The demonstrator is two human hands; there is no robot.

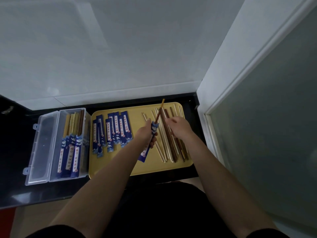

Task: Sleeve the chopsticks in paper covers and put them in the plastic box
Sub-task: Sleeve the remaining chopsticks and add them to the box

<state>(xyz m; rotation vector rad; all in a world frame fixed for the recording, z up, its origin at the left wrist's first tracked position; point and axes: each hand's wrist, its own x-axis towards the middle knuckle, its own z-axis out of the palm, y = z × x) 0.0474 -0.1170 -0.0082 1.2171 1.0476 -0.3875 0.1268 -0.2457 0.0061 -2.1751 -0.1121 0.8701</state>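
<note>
1 head camera looks steeply down, fairly near, over the yellow tray (120, 169).

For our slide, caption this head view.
Left hand grips a sleeve holding a chopstick; right hand reaches the loose chopsticks.

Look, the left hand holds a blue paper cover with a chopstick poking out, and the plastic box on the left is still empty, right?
Not quite. The left hand does hold the blue paper cover with a chopstick poking out, but the plastic box is not empty: the head view shows several sleeved chopsticks already lying in it.
</note>
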